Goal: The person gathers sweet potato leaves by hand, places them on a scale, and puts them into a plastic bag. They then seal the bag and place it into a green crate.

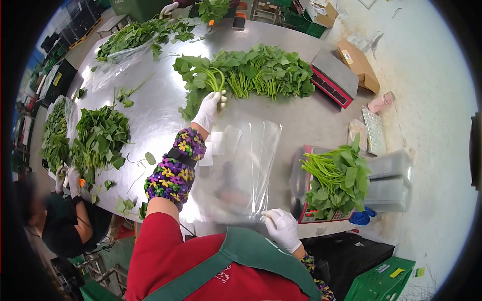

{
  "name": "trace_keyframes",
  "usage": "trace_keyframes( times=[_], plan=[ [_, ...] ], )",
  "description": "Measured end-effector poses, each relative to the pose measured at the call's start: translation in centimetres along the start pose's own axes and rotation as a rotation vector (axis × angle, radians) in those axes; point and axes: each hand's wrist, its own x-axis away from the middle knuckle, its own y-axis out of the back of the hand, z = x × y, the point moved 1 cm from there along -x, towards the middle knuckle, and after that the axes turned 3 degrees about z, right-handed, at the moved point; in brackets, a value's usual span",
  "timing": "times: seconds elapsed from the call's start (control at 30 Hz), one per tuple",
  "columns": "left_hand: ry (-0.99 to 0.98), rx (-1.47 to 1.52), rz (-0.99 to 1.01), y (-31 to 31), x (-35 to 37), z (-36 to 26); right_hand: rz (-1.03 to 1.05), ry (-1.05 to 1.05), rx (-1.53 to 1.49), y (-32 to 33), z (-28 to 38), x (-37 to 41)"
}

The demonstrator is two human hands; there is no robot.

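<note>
My left hand [210,109], in a white glove, is closed on the stems of a leafy green bunch [193,67] at the left end of a row of bunches [271,70]. Down at the table's near edge, my right hand [282,229], also gloved, pinches the lower corner of a clear plastic bag [248,165] lying flat on the metal table [311,123]. Small white slips [218,143] lie left of the bag. Another green bunch [339,178] rests on a red scale at the right.
A second scale [334,80] stands at the back right, near a cardboard box [359,65], a pink bottle [381,102] and clear tubs [389,188]. More greens [100,138] lie left, beside a co-worker [65,220]. Another person's gloved hand [169,8] shows at the far edge.
</note>
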Motion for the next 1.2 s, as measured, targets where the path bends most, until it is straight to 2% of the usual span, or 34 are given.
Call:
trace_keyframes(
  times=[0.13, 0.2, 0.4, 0.53, 0.6, 0.63, 0.7, 0.83, 0.97, 1.07, 1.13, 1.2],
  plan=[
    [-0.046, -0.102, 0.124, -3.6, 6.0, -0.3, -0.003, 0.019, 0.016, 0.1, 0.2, -0.2],
    [-0.003, -0.111, 0.258, -4.8, 8.9, 0.0, -0.027, 0.047, 0.034, 0.5, 0.2, -0.4],
    [0.072, -0.338, 0.291, -9.1, 18.3, -0.1, -0.086, 0.100, 0.042, 3.2, 0.5, -1.9],
    [0.171, -0.275, 0.366, -10.9, 23.6, 1.8, -0.086, -0.126, -0.441, 3.9, -0.4, -3.7],
    [0.185, -0.280, 0.422, -11.6, 26.2, 3.5, -0.076, -0.159, -0.688, 4.1, -0.4, -5.5],
    [0.180, -0.296, 0.475, -11.9, 27.3, 4.2, -0.073, -0.169, -0.688, 4.0, -0.6, -6.6],
    [0.194, -0.282, 0.473, -12.4, 29.5, 5.7, 0.104, -0.387, -1.321, 3.4, -1.0, -7.4],
    [0.104, -0.276, 0.400, -12.6, 31.5, 7.1, 0.171, -0.514, -1.399, 3.6, 0.8, -7.6],
    [0.016, -0.282, 0.294, -12.0, 32.1, 7.3, 0.228, -0.497, -1.442, 2.4, 0.5, -7.5],
    [-0.012, -0.289, 0.249, -11.6, 32.4, 8.4, 0.364, -0.501, -1.559, 2.5, 1.2, -7.2],
    [-0.030, -0.261, 0.224, -11.8, 32.7, 8.5, 0.219, -0.411, -1.217, 2.6, 1.6, -7.1],
    [-0.044, -0.234, 0.204, -12.0, 32.9, 8.9, 0.175, -0.379, -1.199, 2.1, 1.8, -7.1]
  ],
)
